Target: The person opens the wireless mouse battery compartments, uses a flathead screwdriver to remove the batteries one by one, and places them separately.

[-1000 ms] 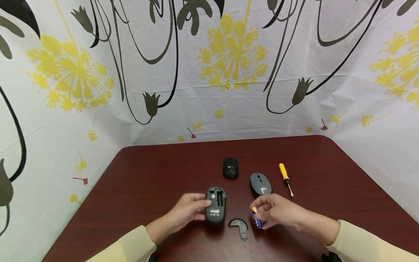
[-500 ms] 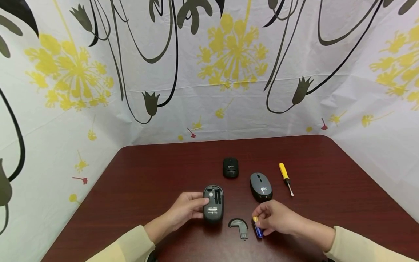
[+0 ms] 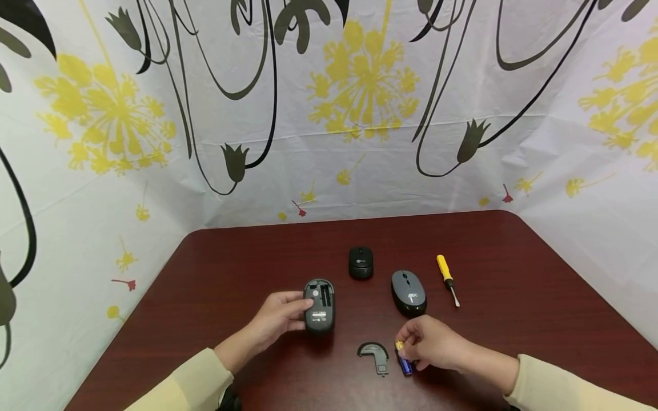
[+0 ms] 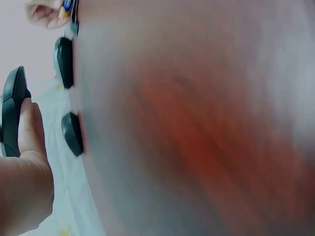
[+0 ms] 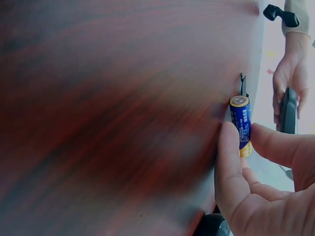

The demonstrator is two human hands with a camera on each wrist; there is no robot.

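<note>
My left hand (image 3: 280, 315) grips a dark computer mouse (image 3: 320, 311), its underside turned up and its battery slot uncovered. The thumb lies over the mouse's left edge. In the right wrist view, my right hand (image 5: 266, 182) pinches a blue and yellow battery (image 5: 241, 123) between thumb and fingers. In the head view that battery is low at the tabletop, just right of a grey curved battery cover (image 3: 379, 355). Whether the battery touches the table I cannot tell.
Behind the right hand sits a grey and black mouse (image 3: 409, 292). A smaller black mouse (image 3: 361, 262) stands farther back. A yellow-handled screwdriver (image 3: 446, 273) lies to the right on the dark red table (image 3: 247, 257). Patterned white cloth (image 3: 288, 114) hangs behind.
My left hand has carried the mouse left and slightly away from me. The right hand has lowered the battery toward the table, beside the cover.
</note>
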